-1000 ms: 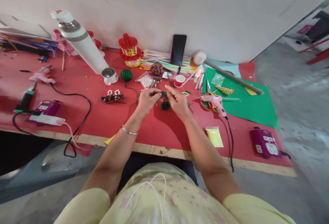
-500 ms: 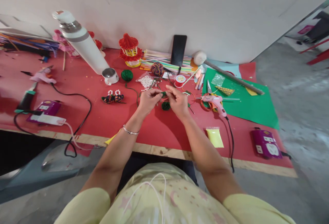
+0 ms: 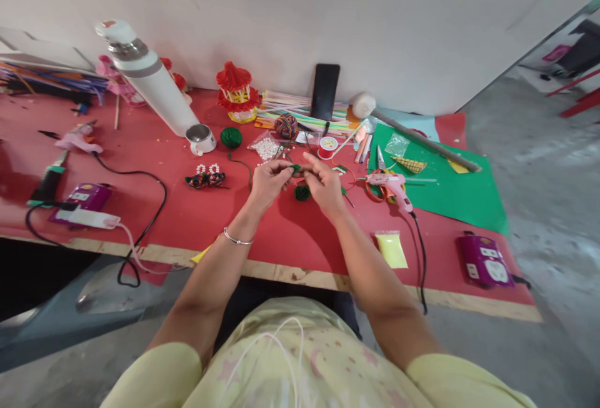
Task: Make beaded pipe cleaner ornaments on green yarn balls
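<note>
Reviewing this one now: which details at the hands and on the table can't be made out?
All in the head view:
- Green piece: its shape, mostly covered by the left hand.
- Right hand: its exact grip, too small to tell.
- Scissors: partly hidden by the glue gun.
- Yellow scrap: partly hidden by the left forearm.
- Thread spool: label print too small.

Bare fingers (image 3: 284, 175) pinch green yarn (image 3: 295, 169) above the red tabletop (image 3: 293, 239).
</note>
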The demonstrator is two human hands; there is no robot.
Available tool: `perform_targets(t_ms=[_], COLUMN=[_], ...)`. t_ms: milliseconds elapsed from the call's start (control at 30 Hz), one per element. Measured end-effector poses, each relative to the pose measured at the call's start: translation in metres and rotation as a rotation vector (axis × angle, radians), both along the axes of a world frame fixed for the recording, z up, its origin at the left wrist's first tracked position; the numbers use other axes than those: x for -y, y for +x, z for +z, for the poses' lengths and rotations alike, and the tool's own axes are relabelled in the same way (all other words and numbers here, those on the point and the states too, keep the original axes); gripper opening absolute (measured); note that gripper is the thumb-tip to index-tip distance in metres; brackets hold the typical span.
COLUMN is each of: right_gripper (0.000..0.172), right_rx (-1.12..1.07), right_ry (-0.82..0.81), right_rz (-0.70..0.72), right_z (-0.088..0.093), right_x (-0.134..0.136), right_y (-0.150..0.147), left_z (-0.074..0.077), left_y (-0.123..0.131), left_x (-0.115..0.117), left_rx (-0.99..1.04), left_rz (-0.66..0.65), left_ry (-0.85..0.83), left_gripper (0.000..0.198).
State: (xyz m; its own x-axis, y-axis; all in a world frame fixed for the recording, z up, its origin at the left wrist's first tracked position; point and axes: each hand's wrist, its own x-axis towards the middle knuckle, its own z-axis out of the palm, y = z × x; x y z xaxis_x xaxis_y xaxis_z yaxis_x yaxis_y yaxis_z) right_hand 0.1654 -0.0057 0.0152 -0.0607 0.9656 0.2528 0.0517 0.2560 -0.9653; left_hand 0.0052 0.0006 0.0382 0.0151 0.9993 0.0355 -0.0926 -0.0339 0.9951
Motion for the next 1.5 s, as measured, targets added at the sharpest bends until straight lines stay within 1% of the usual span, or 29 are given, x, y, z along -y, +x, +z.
perform_targets(t_ms=[67, 167, 233, 400, 567, 700, 800, 933, 1067, 1200, 1267, 1367, 1433, 1500], right_gripper=[0.050, 0.036, 0.032, 0.036, 0.040, 0.040, 0.038, 0.038, 0.034, 0.034, 0.035, 0.037, 0.038, 0.035], right_rx=[0.004, 0.029, 0.020, -0.016, -0.012, -0.002, -0.004, 0.011, -0.015, -0.006, 0.009, 0.000, -0.016, -0.017], right_ry=[-0.035, -0.066, -0.069, -0.081, -0.057, -0.020, -0.013, -0.019, -0.038, -0.057, -0.056, -0.059, -0.060, -0.057], right_rz=[-0.031, -0.067, -0.070, -0.019, -0.078, -0.125, -0.138, -0.128, -0.142, -0.165, -0.160, -0.115, -0.088, -0.090], right_z=[0.002, 0.005, 0.007, 0.006, 0.004, 0.006, 0.006, 0.004, 0.007, 0.012, 0.014, 0.015, 0.014, 0.012], right_x=[0.000, 0.000, 0.000, 0.001, 0.000, -0.002, -0.003, -0.003, -0.001, 0.002, 0.003, 0.005, 0.004, 0.003], right_y=[-0.001, -0.002, -0.002, -0.003, -0.003, -0.002, -0.002, -0.002, -0.002, -0.001, -0.002, -0.005, -0.007, -0.007], left_z=[-0.001, -0.001, -0.002, -0.005, -0.008, -0.006, -0.007, -0.010, -0.010, -0.010, -0.011, -0.012, -0.011, -0.010], left_y=[0.001, 0.002, 0.002, 0.000, -0.001, 0.001, 0.001, 0.001, 0.001, 0.000, -0.001, -0.002, -0.002, -0.002], left_x=[0.000, -0.001, -0.001, -0.003, -0.003, -0.001, -0.001, -0.003, -0.004, -0.004, -0.005, -0.006, -0.006, -0.005], left_rx=[0.013, 0.065, 0.102, 0.099, 0.064, 0.106, 0.119, 0.078, 0.059, 0.089, 0.119, 0.151, 0.156, 0.141], left_rz=[-0.002, -0.035, -0.054, -0.059, -0.037, -0.074, -0.089, -0.049, 0.001, 0.010, 0.017, 0.021, 0.008, -0.016], left_ry=[-0.006, -0.034, -0.055, -0.079, -0.050, -0.087, -0.077, -0.031, -0.057, -0.069, -0.082, -0.104, -0.116, -0.126], left_gripper=[0.021, 0.021, 0.024, 0.028, 0.029, 0.030, 0.033, 0.031, 0.031, 0.033, 0.035, 0.036, 0.035, 0.034])
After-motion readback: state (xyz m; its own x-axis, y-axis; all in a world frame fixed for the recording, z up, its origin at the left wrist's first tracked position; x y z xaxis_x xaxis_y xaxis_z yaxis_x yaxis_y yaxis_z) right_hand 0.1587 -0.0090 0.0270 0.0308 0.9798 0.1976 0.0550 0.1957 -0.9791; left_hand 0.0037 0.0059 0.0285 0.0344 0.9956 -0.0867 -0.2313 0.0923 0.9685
